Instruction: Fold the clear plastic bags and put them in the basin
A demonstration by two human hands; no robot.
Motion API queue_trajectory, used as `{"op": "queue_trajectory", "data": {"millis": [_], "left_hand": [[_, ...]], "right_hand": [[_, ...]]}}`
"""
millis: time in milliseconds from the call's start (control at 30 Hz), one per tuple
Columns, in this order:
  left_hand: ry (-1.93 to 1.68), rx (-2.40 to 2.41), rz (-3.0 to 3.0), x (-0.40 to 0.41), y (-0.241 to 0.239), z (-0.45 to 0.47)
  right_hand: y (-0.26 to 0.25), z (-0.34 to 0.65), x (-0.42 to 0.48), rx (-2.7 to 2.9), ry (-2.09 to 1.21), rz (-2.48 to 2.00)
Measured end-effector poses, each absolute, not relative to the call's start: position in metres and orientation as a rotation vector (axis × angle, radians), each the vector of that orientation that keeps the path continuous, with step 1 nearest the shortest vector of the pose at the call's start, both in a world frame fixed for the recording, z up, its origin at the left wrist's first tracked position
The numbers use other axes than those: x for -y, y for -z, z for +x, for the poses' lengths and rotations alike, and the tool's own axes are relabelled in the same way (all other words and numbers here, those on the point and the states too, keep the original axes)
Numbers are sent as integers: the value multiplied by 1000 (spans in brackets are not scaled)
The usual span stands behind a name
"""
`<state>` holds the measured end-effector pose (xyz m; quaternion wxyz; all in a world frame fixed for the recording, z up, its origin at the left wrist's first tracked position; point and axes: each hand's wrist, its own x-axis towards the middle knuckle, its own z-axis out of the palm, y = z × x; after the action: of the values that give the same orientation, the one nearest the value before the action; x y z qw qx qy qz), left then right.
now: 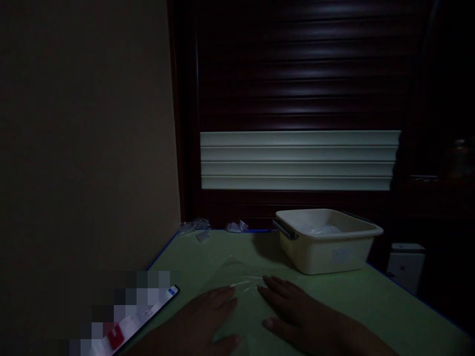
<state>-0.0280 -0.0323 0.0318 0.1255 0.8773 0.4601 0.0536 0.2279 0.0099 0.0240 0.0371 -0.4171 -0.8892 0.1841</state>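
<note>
A clear plastic bag or sheet (237, 274) lies flat on the green table top, its edges hard to make out in the dim light. My left hand (208, 314) rests on its left side, fingers stretched out and pointing to the right. On its other side, my right hand (289, 309) lies with fingers extended and slightly apart, tips touching the plastic. A gap of bare plastic and table separates the two hands. Neither hand is wrapped round anything.
A cream plastic basin (334, 252) with dark handles holds some clear plastic at the back right. Crumpled clear wrappers (195, 226) lie along the far edge. A lit phone (137, 321) is at the left, partly pixelated. A white bin (406, 267) stands beyond the right edge.
</note>
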Motion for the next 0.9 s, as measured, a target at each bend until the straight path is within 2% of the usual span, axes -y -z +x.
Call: {"op": "queue_trajectory", "data": {"millis": [233,500,700,900], "left_hand": [[-130,-1375,2500,22,-23,-33],[-236,-1391,2559,18,-17,-32],[-404,-1293,2637,16,-9,-33],[-585,-1190,2723,13,-10,-27]], "right_hand": [[-15,250,-30,2622,-624,-1482],[-2,256,-43,2584,-346,-1506],[-16,245,-35,2436,-119,-1229],[-35,214,2,2460,-374,-872]]}}
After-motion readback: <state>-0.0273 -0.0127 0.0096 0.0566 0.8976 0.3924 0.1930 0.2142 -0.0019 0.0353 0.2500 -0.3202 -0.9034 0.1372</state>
